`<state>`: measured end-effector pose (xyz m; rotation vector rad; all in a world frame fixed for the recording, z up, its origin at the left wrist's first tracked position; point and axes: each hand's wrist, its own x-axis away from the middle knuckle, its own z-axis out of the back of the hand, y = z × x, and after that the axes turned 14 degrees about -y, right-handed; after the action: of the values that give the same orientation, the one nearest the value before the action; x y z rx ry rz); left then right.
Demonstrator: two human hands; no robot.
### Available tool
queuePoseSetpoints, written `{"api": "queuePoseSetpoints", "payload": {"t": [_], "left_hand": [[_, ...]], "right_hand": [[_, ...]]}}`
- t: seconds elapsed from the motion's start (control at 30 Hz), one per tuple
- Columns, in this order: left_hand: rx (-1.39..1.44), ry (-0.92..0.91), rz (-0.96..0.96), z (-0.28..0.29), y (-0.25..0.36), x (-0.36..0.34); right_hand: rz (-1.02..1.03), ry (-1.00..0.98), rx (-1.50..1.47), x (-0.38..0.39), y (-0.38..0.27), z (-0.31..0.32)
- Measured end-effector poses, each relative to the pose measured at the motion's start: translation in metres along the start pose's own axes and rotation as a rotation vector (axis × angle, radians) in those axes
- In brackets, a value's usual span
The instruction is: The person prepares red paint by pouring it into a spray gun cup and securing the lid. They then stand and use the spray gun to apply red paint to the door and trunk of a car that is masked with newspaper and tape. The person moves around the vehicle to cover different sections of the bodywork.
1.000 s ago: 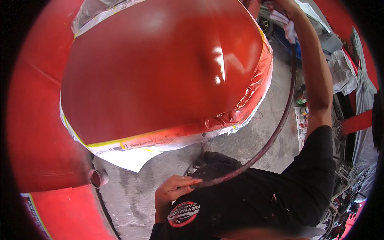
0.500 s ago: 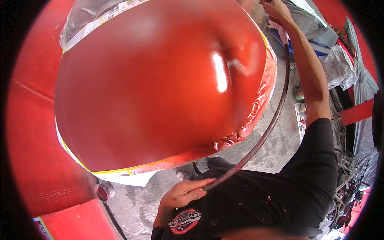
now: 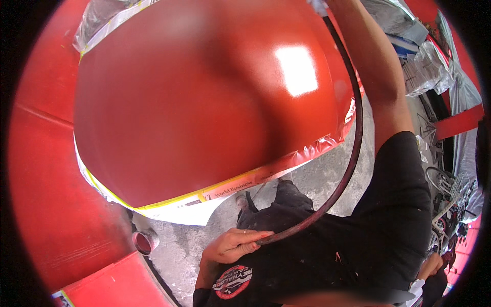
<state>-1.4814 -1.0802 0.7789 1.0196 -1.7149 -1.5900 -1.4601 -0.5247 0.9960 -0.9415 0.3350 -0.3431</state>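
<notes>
A dark, reddish-stained hose (image 3: 356,143) runs in a long curve from my left hand (image 3: 234,246) up to the top edge. My left hand pinches it between thumb and fingers in front of my black shirt. At the top, the hose meets a pale fitting (image 3: 318,7) beside my right forearm (image 3: 376,66); my right hand itself is beyond the picture. A large, curved red vehicle panel (image 3: 204,107), glossy on its right side, fills the middle. Yellow tape (image 3: 158,203) and newspaper (image 3: 179,215) line its near edge, with red-smeared plastic film (image 3: 327,146) at the right corner.
Left of the panel is a red surface (image 3: 46,169). A red-stained cup (image 3: 145,241) sits low on the left. Plastic-wrapped items (image 3: 427,71) stand at the right, with a bicycle (image 3: 442,184) below them. Another person's hand (image 3: 432,267) shows at lower right.
My right forearm has moved left and up, carrying the hose's upper end toward the panel. My right hand has left the picture. My left hand keeps its hold, and the bright reflection looks larger.
</notes>
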Motion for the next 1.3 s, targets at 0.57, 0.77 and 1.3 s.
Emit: {"api": "queuePoseSetpoints", "payload": {"t": [0.57, 0.77, 1.3], "left_hand": [[0.290, 0.143, 0.325, 0.011, -0.019, -0.026], [0.136, -0.089, 0.354, 0.022, -0.011, 0.003], [0.015, -0.182, 0.276, 0.018, -0.016, 0.017]], "right_hand": [[-0.483, 0.755, 0.731, 0.127, 0.075, 0.063], [-0.431, 0.629, 0.658, 0.164, 0.028, 0.005], [-0.417, 0.680, 0.376, 0.205, 0.035, 0.010]]}}
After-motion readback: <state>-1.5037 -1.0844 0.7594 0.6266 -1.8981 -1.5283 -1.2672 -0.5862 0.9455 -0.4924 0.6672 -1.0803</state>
